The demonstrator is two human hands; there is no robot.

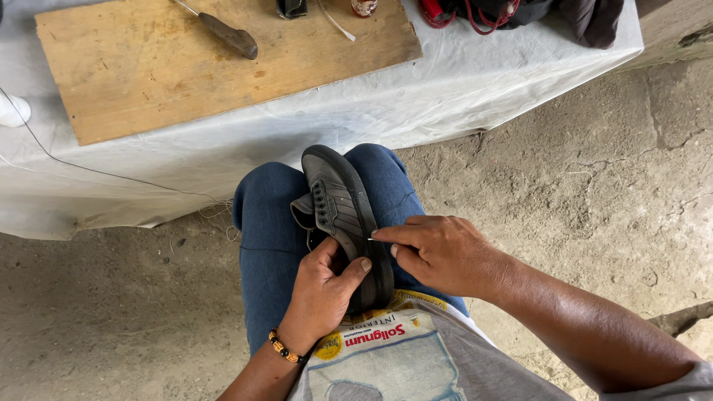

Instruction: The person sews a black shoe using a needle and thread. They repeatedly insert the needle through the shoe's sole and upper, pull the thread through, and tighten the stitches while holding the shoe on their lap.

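A black sneaker (338, 200) lies on its side between my knees, sole edge turned to the right, wedged against my blue jeans (267, 230). My left hand (323, 289) grips the heel end from below, thumb pressed on the upper. My right hand (438, 252) pinches a thin needle at the seam where upper meets sole; the needle tip shows by my forefinger. A beaded bracelet (284, 347) circles my left wrist.
Ahead stands a table under a white cloth (445, 89), with a wooden board (186, 59) on top. On the board lies a brown-handled awl (226, 33). A thin thread (89, 171) trails down the cloth. Dark fabric and red cord (520, 11) sit at the far right. Concrete floor (594, 200) surrounds me.
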